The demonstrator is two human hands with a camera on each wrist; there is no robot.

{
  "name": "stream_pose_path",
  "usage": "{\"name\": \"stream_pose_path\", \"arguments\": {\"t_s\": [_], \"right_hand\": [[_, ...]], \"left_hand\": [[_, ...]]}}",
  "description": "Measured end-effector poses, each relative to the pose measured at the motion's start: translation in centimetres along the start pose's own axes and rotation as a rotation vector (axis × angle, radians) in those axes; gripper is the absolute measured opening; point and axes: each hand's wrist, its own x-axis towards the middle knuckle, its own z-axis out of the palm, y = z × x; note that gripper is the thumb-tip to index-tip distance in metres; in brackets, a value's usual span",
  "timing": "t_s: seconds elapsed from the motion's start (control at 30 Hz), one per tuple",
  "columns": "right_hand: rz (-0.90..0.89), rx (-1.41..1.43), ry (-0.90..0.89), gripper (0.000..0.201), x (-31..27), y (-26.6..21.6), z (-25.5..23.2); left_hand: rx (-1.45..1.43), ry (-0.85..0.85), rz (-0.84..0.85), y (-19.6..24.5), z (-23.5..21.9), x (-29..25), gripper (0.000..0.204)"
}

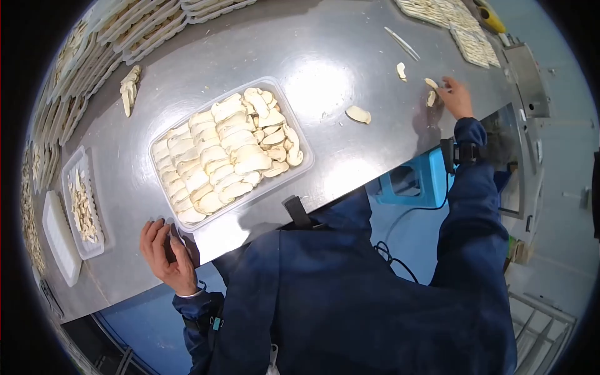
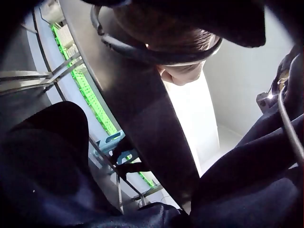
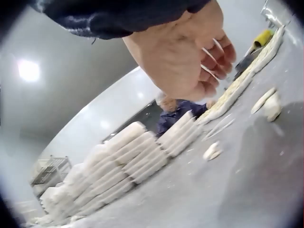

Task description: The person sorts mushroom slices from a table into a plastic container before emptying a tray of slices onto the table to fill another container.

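The clear tray (image 1: 299,134) in the middle of the steel table (image 1: 350,56) is looking nearly full of pale slices (image 1: 225,153), while a few loose slices (image 1: 358,114) are lying apart to the right. The right hand (image 1: 455,97) is reaching over those, fingers relaxed, seemingly touching one. The left hand (image 1: 165,253) is resting at the tray's near corner, loosely curled, apparently holding nothing. No readable writing is showing anywhere.
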Motion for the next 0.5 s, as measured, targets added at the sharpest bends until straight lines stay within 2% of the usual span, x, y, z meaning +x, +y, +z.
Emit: {"name": "stream_pose_path", "arguments": {"t_s": [0.03, 0.13, 0.23, 0.33, 0.43, 0.5], "right_hand": [[0.083, 0.113, -0.086, 0.036, 0.4, 0.8, 0.5], [0.101, 0.135, -0.166, 0.034, 1.1, 0.1, 0.6], [0.122, 0.041, -0.213, 0.031, 1.2, -2.2, 0.3], [0.035, -0.037, -0.120, 0.026, 0.7, -3.2, 0.7], [0.021, 0.139, -0.139, 0.020, -0.4, -5.8, -0.4], [-0.148, 0.137, -0.009, 0.015, -2.6, -10.3, -1.8]], "left_hand": [[0.015, -0.004, 0.005, 0.0, -0.1, 0.1, 0.022], [0.030, -0.005, 0.018, 0.2, -0.2, 0.2, 0.022], [0.032, -0.006, 0.017, 0.2, -0.2, 0.2, 0.022], [0.034, -0.001, 0.009, 0.0, -0.1, 0.0, 0.022], [0.038, 0.002, 0.009, 0.1, -0.1, 0.1, 0.022], [0.038, 0.002, 0.005, 0.2, -0.2, 0.1, 0.022]]}}
